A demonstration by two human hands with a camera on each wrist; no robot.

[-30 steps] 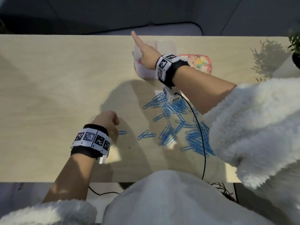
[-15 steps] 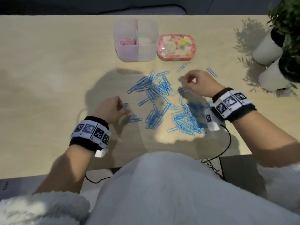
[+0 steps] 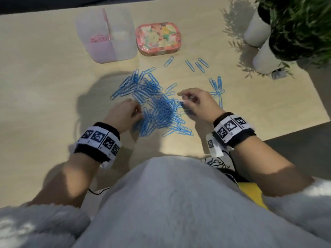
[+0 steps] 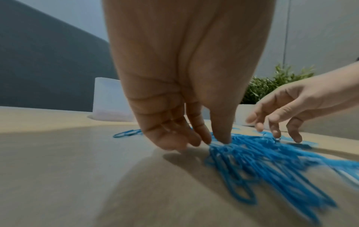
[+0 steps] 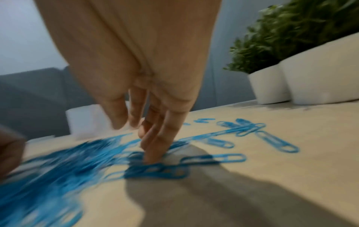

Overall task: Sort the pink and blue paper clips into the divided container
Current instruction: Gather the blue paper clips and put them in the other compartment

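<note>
A heap of blue paper clips [image 3: 158,111] lies mid-table between my hands. My left hand [image 3: 138,113] touches the heap's left edge with straight, downward fingers [image 4: 223,138]. My right hand [image 3: 184,102] is at the heap's right side, one fingertip [image 5: 152,158] pressing on clips and the others loosely spread. Neither hand holds a clip. The translucent divided container [image 3: 123,51] stands at the back. Its left compartment holds pink clips [image 3: 99,38]; nothing shows in the right one.
A pink patterned tin [image 3: 159,39] sits right of the container. Loose blue clips [image 3: 197,64] lie toward the back right. Two white plant pots [image 3: 265,58] stand at the right edge. The table's front edge and cables run near my right wrist.
My right hand came back from the container to the clips. Both hands have moved toward each other, and the blue clips between them are bunched more tightly.
</note>
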